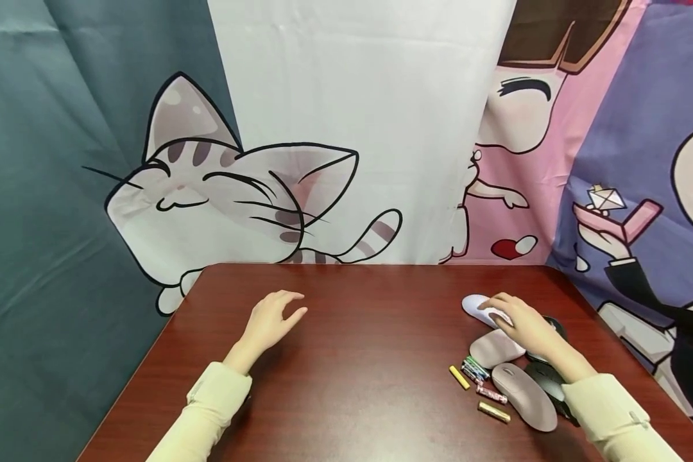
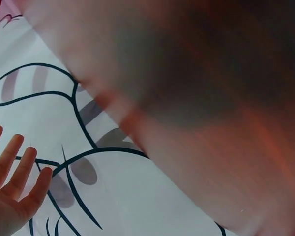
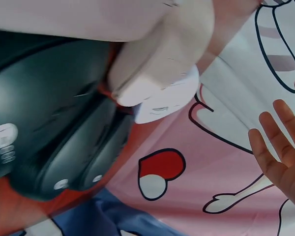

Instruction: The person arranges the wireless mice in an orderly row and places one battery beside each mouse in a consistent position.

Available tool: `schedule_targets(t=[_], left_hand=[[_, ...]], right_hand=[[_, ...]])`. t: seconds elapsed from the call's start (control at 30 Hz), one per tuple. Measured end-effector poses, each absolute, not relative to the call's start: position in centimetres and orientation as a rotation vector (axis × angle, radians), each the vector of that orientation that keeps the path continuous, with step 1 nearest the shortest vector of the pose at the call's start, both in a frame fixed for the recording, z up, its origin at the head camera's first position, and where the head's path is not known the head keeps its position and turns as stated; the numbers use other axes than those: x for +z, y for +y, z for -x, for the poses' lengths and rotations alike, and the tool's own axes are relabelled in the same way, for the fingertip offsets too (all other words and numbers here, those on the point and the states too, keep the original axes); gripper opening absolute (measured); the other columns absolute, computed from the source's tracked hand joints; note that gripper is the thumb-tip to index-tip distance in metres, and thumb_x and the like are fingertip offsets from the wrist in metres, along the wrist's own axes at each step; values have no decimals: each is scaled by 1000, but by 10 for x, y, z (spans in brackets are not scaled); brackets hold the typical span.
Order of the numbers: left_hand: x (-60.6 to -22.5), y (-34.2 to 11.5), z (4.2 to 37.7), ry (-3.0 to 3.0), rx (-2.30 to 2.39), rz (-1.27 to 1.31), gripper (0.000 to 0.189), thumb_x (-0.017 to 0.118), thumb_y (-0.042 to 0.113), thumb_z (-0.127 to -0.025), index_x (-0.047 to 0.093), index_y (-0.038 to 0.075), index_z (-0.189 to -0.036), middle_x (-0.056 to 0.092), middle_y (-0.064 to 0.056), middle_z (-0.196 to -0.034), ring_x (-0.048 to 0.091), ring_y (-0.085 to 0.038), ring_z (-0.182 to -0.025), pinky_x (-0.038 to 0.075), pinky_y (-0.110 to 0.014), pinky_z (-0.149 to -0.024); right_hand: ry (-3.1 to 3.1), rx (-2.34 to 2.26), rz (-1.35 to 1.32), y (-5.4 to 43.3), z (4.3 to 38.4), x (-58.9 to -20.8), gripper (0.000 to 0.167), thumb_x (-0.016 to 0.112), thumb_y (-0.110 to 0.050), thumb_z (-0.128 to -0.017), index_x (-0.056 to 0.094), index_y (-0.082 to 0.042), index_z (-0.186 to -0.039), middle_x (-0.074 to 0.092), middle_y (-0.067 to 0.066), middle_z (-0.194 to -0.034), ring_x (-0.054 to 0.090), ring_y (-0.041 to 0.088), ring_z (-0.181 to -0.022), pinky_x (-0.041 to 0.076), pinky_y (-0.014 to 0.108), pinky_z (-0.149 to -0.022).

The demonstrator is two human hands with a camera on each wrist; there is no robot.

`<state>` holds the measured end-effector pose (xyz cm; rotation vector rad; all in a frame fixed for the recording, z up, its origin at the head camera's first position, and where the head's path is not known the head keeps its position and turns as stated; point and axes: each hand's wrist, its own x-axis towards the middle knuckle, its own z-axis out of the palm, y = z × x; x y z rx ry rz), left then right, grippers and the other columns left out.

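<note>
My left hand (image 1: 274,317) rests open on the dark red table (image 1: 369,359), left of centre, with nothing in it. Its straight, spread fingers (image 2: 12,182) show in the left wrist view. My right hand (image 1: 516,321) lies at the right, with its fingers stretched over a white mouse (image 1: 475,307); whether they touch it is unclear. In the right wrist view the fingers (image 3: 280,142) are straight, and the white mouse (image 3: 162,103) lies past a black mouse (image 3: 49,128).
Near my right forearm lie a pale pink-grey shell (image 1: 495,348), a grey mouse (image 1: 524,396) and black mice (image 1: 545,378). Several small batteries (image 1: 477,384) are scattered left of them. Cartoon cloth backdrops hang behind the table.
</note>
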<state>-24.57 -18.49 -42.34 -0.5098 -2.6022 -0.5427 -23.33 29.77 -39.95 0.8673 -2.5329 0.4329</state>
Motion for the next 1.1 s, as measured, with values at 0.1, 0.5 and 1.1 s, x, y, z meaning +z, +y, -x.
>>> schedule_targets(t=[0.1, 0.5, 1.1], left_hand=[[-427, -190, 233, -2618, -571, 518, 32, 68, 30, -85, 67, 12, -112, 68, -6, -110, 62, -28, -103, 50, -46, -85], [-438, -189, 216, -2666, -544, 610, 32, 70, 27, -83, 67, 12, -112, 68, -6, -107, 63, -28, -101, 50, -46, -83], [-438, -199, 217, -2697, -506, 552, 31, 70, 26, -83, 67, 12, -110, 68, -6, -107, 62, -31, -102, 49, -49, -82]], right_hand=[[-2586, 418, -862, 301, 222, -405, 25, 70, 2, -76, 66, -6, -100, 64, 5, -95, 59, 24, -86, 48, 44, -74], [-2600, 330, -974, 324, 192, -432, 30, 78, -13, -71, 66, -14, -99, 64, -3, -97, 60, 18, -89, 48, 34, -72], [-2799, 390, -1115, 323, 189, -442, 35, 81, -15, -65, 61, -14, -94, 49, -3, -91, 47, 5, -74, 40, 24, -59]])
